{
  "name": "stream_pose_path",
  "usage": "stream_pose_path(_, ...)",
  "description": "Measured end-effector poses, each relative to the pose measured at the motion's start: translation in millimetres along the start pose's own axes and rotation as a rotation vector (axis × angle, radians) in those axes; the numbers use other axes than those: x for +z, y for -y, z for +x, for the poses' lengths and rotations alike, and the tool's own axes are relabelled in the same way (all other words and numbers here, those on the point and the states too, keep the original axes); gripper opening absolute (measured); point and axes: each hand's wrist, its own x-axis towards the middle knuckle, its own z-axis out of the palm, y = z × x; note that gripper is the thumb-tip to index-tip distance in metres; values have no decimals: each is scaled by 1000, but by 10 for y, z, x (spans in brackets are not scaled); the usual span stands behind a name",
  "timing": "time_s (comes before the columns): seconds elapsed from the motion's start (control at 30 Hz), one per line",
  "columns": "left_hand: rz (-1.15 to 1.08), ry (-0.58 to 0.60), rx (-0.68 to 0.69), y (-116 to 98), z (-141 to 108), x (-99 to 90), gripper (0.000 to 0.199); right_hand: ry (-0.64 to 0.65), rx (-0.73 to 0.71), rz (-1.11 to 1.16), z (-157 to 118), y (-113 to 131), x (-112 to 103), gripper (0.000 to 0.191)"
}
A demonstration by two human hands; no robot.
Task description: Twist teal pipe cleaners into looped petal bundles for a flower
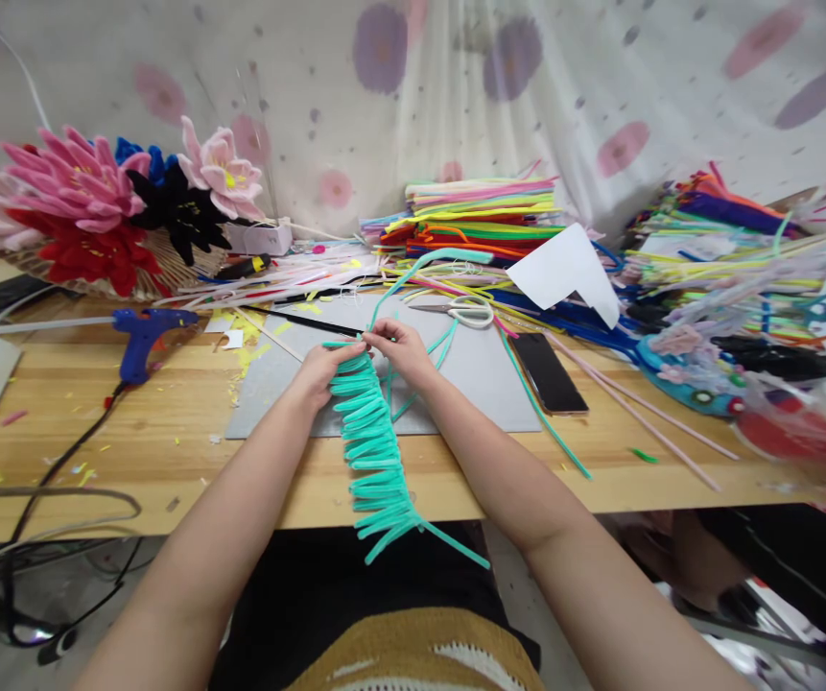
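Observation:
A turquoise pipe-cleaner strip with many folded loops (373,432) hangs from my hands over the table's front edge, a loose tail sticking out at its lower end. My left hand (326,369) is closed on the strip's upper end. Close beside it, my right hand (399,347) pinches the turquoise stem near the top of the loops. From the fingers a long turquoise stem (413,272) curves up and to the right. Under the hands lies a grey mat (484,393), with more turquoise stems on it. The fingertips partly cover the spot where they meet.
Scissors (471,311) lie at the mat's back edge, a black phone (549,372) to the right. A blue glue gun (140,341) and fuzzy flowers (96,211) are at left. Pipe-cleaner bundles (484,216) line the back. White paper (563,274) leans there. Another person's leg shows lower right.

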Motion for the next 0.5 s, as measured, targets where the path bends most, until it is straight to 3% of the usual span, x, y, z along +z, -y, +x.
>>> stream_pose_path(0.17, 17, -42, 12, -6, -20, 22, 32, 43, -26, -93, -8, 15, -16, 29)
stream_pose_path(0.3, 148, -216, 232, 25, 7, 17, 38, -78, -13, -186, -21, 14, -31, 23)
stream_pose_path(0.4, 351, -345, 449, 68, 61, -19, 33, -194, -137, -449, -70, 94, -48, 17)
stream_pose_path(0.5, 534, -423, 543, 97, 83, -36, 28, -93, -258, -801, -95, 249, -28, 19)
